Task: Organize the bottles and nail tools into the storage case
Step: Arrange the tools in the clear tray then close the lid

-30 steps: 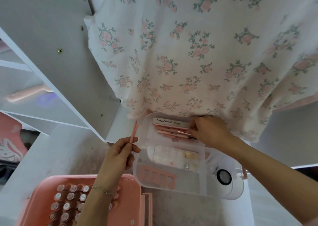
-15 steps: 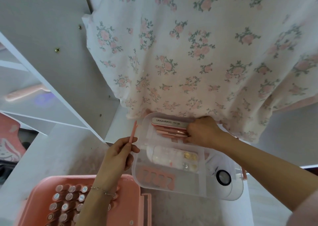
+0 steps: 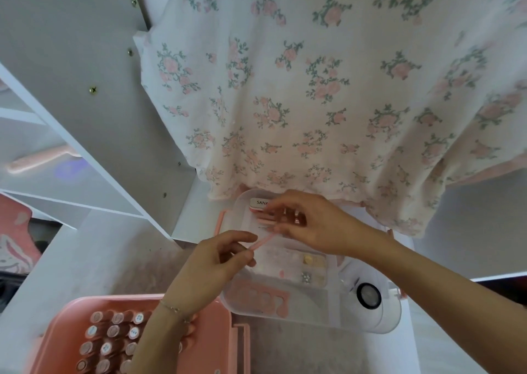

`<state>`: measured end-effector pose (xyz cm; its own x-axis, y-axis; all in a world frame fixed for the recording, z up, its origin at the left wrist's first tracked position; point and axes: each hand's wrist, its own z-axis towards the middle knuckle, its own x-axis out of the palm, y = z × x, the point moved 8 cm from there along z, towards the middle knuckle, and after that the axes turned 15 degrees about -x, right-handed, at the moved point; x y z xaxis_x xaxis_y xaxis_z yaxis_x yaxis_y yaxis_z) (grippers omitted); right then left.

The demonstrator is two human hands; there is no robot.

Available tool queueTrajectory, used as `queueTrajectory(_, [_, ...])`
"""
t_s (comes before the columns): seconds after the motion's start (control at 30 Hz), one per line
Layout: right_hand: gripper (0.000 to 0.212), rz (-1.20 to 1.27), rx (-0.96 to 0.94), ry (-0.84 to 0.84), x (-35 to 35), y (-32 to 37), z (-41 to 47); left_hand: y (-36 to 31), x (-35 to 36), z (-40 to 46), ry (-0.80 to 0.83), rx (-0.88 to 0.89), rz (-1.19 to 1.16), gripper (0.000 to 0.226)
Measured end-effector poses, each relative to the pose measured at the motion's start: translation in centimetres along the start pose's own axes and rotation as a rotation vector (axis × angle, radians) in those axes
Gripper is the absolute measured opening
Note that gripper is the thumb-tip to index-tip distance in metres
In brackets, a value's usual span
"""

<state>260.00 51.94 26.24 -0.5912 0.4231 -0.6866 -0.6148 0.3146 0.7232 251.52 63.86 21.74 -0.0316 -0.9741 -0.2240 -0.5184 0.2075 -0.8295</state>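
Observation:
A clear plastic tray (image 3: 336,321) lies in front of me with a pink toe separator (image 3: 263,296), a small box of nail charms (image 3: 310,268) and a round black-rimmed lid (image 3: 368,296) in it. Pink nail tools and a white file (image 3: 261,205) lie at its far end. My left hand (image 3: 212,268) pinches a thin pink stick (image 3: 261,244) over the tray. My right hand (image 3: 309,224) pinches the stick's other end. Several polish bottles (image 3: 114,336) stand in the pink storage case (image 3: 208,339) at the lower left.
A floral cloth (image 3: 328,88) hangs over the tray's far end. White shelving (image 3: 71,134) rises on the left, with a pink-and-white cushion (image 3: 14,239) beside it. The white surface (image 3: 79,259) carries the case and tray.
My left hand has swung the pink stick from upright at the tray's left edge to over the tray. My right hand left the tools at the far end and took the stick's tip.

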Motion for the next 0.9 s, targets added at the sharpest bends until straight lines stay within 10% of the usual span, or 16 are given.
queueTrajectory(0.2, [0.011, -0.216, -0.138, 0.034, 0.2, 1.8, -1.4, -1.4, 0.4, -0.2, -0.063, 0.085, -0.077, 0.007])
queueTrajectory(0.5, [0.007, 0.824, 0.215, -0.396, -0.4, -1.1, -2.7, -2.2, 2.5, -0.4, -0.062, 0.137, -0.122, 0.005])
queueTrajectory(0.9, [0.007, 0.346, 0.273, -0.332, 3.2, -0.2, -3.1, 0.8, 0.6, 0.4, -0.223, 0.028, -0.853, 0.012])
